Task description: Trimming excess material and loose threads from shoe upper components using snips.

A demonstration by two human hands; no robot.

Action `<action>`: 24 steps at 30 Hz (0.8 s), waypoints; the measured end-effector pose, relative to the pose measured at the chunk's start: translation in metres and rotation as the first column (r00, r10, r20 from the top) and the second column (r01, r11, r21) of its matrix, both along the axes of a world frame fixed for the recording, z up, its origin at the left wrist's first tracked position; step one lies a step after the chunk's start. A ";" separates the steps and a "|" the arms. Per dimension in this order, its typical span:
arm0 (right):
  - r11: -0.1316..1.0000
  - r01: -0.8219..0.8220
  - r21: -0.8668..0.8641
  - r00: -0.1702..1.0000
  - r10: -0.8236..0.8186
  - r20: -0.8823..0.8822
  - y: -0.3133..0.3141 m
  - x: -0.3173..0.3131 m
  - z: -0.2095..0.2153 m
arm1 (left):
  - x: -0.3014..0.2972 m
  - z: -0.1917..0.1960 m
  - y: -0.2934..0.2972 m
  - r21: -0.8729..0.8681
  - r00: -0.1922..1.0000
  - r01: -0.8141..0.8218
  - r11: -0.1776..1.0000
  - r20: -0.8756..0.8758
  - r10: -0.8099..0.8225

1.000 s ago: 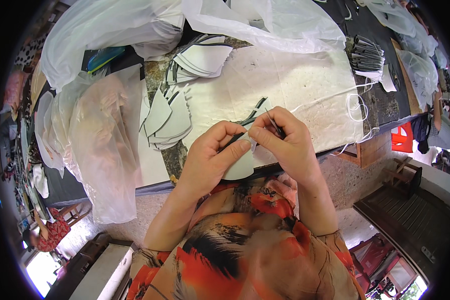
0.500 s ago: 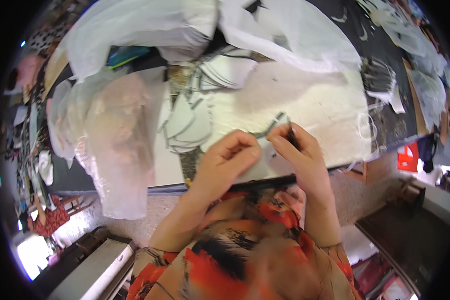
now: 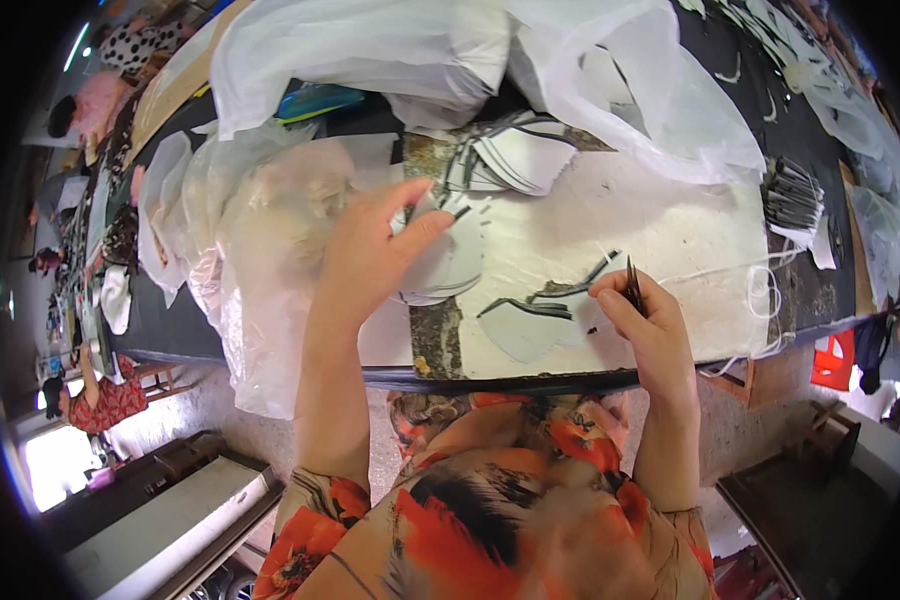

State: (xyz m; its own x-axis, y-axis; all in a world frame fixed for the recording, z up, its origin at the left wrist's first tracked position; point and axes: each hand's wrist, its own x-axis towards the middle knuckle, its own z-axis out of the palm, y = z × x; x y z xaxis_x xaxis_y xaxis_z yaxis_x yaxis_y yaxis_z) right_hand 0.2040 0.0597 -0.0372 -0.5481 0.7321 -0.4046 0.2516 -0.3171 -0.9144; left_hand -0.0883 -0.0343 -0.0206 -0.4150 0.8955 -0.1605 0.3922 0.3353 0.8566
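A worn, pale-topped table (image 3: 670, 240) carries crinkled clear plastic bags (image 3: 260, 250) and a stack of curved white cut-outs (image 3: 450, 265) near its front edge. Half a second ago both hands met together; now the left hand (image 3: 370, 255) has reached out, fingers spread flat on the stack. The right hand (image 3: 645, 325) hovers at the front edge, fingers pinched shut on a thin dark tool (image 3: 632, 285).

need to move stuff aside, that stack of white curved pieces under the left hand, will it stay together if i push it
Probably not. The white curved pieces look thin, flat and loosely fanned, so they would likely slide apart. They seem light and a bit flexible, judging by their slim edges. The left hand resting on top may be steadying them.
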 end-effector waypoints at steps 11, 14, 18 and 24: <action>0.911 -0.335 0.240 0.942 0.331 0.057 0.002 0.024 0.002 | 0.091 -0.021 -0.021 0.039 0.894 0.372 0.928 -0.284 -0.346; 0.798 -0.445 0.406 0.892 0.436 0.120 -0.001 0.023 0.006 | 0.094 -0.020 -0.014 0.002 0.941 0.228 0.974 0.258 -0.221; 0.736 -0.492 0.464 0.857 0.504 0.109 -0.012 0.024 -0.001 | 0.100 -0.015 0.002 -0.052 0.590 0.264 0.963 0.799 -0.119; 0.730 -0.472 0.494 0.869 0.480 0.121 -0.017 0.021 -0.001 | 0.100 -0.021 -0.005 -0.066 0.573 0.238 0.969 0.815 -0.085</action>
